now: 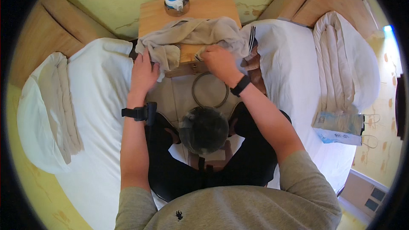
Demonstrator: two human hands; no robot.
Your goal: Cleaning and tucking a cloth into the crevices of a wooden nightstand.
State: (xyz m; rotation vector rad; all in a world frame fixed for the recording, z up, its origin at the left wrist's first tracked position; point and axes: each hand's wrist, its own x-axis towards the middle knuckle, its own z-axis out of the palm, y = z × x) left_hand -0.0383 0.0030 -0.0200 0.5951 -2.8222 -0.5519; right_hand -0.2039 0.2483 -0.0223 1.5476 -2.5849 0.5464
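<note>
A beige knit garment (198,32) with dark-striped trim lies bunched across the front of a wooden nightstand (214,1), its ends drooping over the front edge. At the left end, my left hand (145,70) has its fingers and thumb around a fold of the fabric. My right hand (219,60) pinches a trimmed edge nearer the middle, with its fingertips partly hidden. Between the hands, part of the nightstand's drawer front (188,69) shows.
A round glass container (183,8) with a blue-and-white top stands on the nightstand. White-covered beds flank me, left (99,108) and right (287,67). A ring-shaped hose (192,88) lies on the tiles. A dark round object (204,130) sits between my legs. Paper bags (338,123) rest on the right bed.
</note>
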